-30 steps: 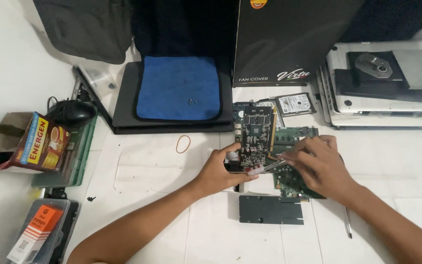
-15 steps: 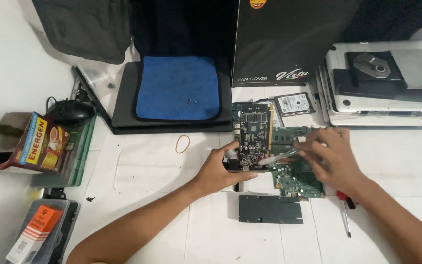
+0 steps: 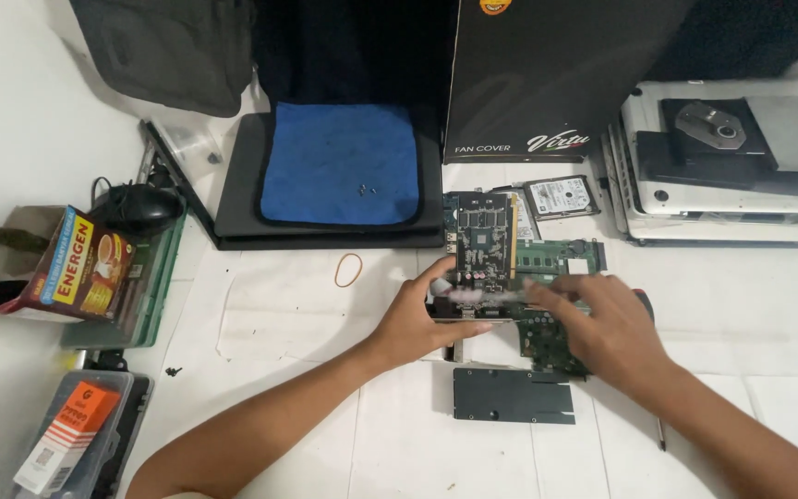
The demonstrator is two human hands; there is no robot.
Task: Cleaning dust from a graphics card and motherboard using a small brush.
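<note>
My left hand point(image 3: 422, 319) grips the near end of a dark expansion card point(image 3: 484, 242), thumb under its lower edge and fingers curled over the top, so the card stands tilted up off the green circuit board point(image 3: 561, 259) beneath it. My right hand point(image 3: 602, 328) lies over that board just beside the card, fingers spread and reaching towards the card's lower edge; a blur there keeps me from telling whether it is clenched on anything or released. The right hand covers most of the board's near half, and I cannot see what lies under the palm.

Just in front of both hands, a flat black rectangular plate point(image 3: 513, 395) rests on the white tabletop point(image 3: 279, 305). A thin screwdriver point(image 3: 659, 432) pokes out from under my right forearm. Behind the card sits a bare hard drive point(image 3: 561, 196), and beyond it a tall black carton point(image 3: 547, 74) stands upright. To the right is a stack of pale opened laptops point(image 3: 722, 166). To the left of the card, a rubber band point(image 3: 348, 270) lies alone, near a black laptop carrying a blue cloth point(image 3: 339, 176) with a few tiny screws on it. Farther left are a black mouse point(image 3: 136, 208), a colourful drink-sachet box point(image 3: 76, 266) and, near my left elbow, a clear parts case point(image 3: 80, 439).
</note>
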